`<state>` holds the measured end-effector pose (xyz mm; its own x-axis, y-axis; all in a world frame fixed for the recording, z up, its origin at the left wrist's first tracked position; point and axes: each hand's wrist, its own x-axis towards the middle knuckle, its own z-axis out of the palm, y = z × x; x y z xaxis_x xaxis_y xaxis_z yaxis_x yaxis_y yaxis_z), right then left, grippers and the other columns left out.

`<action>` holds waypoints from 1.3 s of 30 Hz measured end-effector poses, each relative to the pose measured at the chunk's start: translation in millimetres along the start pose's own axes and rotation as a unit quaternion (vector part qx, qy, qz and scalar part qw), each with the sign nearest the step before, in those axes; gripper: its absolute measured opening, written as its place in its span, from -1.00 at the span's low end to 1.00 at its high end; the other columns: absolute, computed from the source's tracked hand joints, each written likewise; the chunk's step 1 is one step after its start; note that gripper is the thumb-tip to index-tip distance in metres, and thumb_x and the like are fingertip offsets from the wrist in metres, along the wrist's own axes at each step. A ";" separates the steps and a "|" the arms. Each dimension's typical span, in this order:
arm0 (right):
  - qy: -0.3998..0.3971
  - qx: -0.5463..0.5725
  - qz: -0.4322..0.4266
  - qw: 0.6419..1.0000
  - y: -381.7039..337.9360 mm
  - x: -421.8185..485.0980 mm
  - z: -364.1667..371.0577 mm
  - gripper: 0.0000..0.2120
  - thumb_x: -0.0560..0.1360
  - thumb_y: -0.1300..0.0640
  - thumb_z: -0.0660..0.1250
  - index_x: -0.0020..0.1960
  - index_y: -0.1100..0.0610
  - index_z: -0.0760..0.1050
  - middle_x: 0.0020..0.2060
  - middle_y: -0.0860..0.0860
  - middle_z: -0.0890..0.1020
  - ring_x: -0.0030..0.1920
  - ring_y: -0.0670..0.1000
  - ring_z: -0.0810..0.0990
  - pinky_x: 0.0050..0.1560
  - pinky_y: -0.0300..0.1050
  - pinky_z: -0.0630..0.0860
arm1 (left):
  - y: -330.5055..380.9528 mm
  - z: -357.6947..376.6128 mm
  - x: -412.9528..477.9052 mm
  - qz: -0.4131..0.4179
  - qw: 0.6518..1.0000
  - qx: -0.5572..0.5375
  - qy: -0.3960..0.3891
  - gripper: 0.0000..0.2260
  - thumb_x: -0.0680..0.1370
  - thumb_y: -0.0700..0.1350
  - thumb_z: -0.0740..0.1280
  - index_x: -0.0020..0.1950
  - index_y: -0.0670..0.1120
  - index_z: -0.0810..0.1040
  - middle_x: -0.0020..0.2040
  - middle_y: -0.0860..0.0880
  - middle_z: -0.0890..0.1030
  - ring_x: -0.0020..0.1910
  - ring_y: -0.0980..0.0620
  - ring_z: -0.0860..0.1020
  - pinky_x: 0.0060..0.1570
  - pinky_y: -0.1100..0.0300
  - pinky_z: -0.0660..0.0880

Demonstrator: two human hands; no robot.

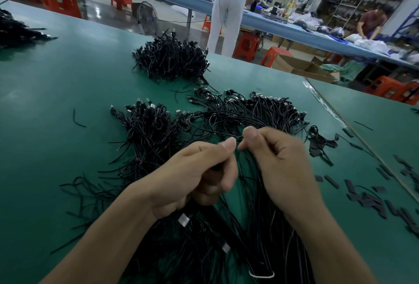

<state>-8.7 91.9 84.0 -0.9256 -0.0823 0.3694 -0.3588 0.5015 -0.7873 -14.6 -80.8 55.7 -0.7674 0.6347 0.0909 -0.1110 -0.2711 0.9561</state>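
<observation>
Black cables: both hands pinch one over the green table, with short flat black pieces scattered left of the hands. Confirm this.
Wrong in one respect: the head view shows the short flat black pieces scattered right of the hands, not left. The left hand and right hand do pinch a black cable over the green table.

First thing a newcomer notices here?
The left hand and right hand pinch a thin black cable between them, front centre. Loose black cables sprawl over the green table around them, with a dense pile farther back. Short black strips lie scattered at the right.
</observation>
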 end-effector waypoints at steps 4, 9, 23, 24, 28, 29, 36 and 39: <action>-0.186 -0.034 0.086 0.978 7.3 -10.8 16.0 -0.59 0.67 0.03 0.11 -0.35 -0.08 0.40 -0.50 -0.12 0.36 -0.45 -0.12 0.26 -0.41 -0.02 0.23 | -1.1 -0.2 6.6 0.068 0.983 -0.154 0.071 -0.58 0.62 0.13 0.17 -0.24 -0.08 0.64 -0.46 0.08 0.20 -0.52 0.14 0.14 -0.57 0.34 0.20; -0.251 -0.149 0.080 0.953 3.5 -19.4 16.6 -0.62 0.65 -0.15 0.07 -0.30 -0.06 0.33 -0.49 -0.14 0.41 -0.47 -0.11 0.28 -0.35 -0.04 0.30 | -12.7 -9.2 15.8 0.135 0.952 -0.193 0.195 -0.61 0.59 0.06 0.17 0.11 -0.12 0.71 -0.34 0.04 0.46 -0.39 0.14 0.44 -0.36 0.31 0.48; -0.028 0.019 -0.041 0.999 -8.5 4.4 -14.9 -0.83 0.42 -0.10 0.43 -0.21 -0.01 0.67 -0.37 -0.07 0.66 -0.39 -0.10 0.57 -0.34 -0.23 0.50 | -8.7 8.7 7.2 0.004 0.997 0.047 0.065 -0.50 0.66 0.20 0.10 -0.34 -0.05 0.51 -0.55 0.09 0.21 -0.59 0.13 0.15 -0.55 0.29 0.13; -0.019 0.019 -0.029 0.999 -5.8 5.0 -12.9 -0.78 0.42 -0.13 0.41 -0.22 0.00 0.66 -0.39 -0.04 0.65 -0.40 -0.04 0.54 -0.37 -0.15 0.49 | -6.2 8.6 5.3 0.001 0.998 0.029 0.051 -0.51 0.65 0.20 0.10 -0.34 -0.05 0.49 -0.54 0.10 0.20 -0.59 0.14 0.15 -0.56 0.30 0.13; -0.048 -0.015 -0.007 0.999 1.6 -5.1 2.8 -0.66 0.52 -0.19 0.23 -0.28 -0.01 0.57 -0.50 -0.01 0.46 -0.48 -0.15 0.31 -0.47 -0.23 0.26 | -0.5 7.6 5.7 0.015 0.994 -0.058 0.092 -0.55 0.58 0.24 0.12 -0.40 0.02 0.44 -0.52 0.13 0.21 -0.59 0.18 0.15 -0.59 0.36 0.19; -0.068 -0.020 0.003 0.998 2.3 -9.0 6.7 -0.62 0.53 -0.19 0.19 -0.31 0.02 0.52 -0.49 0.03 0.46 -0.49 -0.16 0.30 -0.48 -0.25 0.24 | 0.1 5.7 7.2 0.030 0.989 -0.108 0.096 -0.56 0.58 0.20 0.12 -0.40 0.01 0.48 -0.52 0.13 0.22 -0.59 0.19 0.17 -0.60 0.36 0.21; -0.203 -0.084 0.066 0.973 -1.6 -25.9 12.4 -0.67 0.64 -0.09 0.13 -0.26 -0.06 0.46 -0.48 -0.07 0.43 -0.50 -0.10 0.30 -0.48 -0.08 0.28 | -3.2 3.8 11.4 0.137 0.954 -0.243 0.111 -0.61 0.59 0.04 0.17 0.14 -0.16 0.70 0.01 -0.11 0.72 -0.03 0.00 0.70 -0.10 0.26 0.62; -0.193 -0.107 0.043 0.974 -4.2 -26.0 9.5 -0.69 0.64 -0.04 0.18 -0.22 0.06 0.44 -0.45 -0.07 0.46 -0.49 -0.12 0.30 -0.46 -0.04 0.31 | -9.5 4.3 11.8 0.186 0.965 -0.097 0.158 -0.63 0.61 0.02 0.19 0.29 -0.12 0.59 0.20 -0.09 0.67 0.22 -0.01 0.63 0.11 0.23 0.57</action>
<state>15.8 83.8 73.0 -0.9427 -0.3279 0.0607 -0.2819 0.6861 -0.6707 -19.9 -67.6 48.8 -0.9279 0.2239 0.2982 0.1159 -0.5871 0.8012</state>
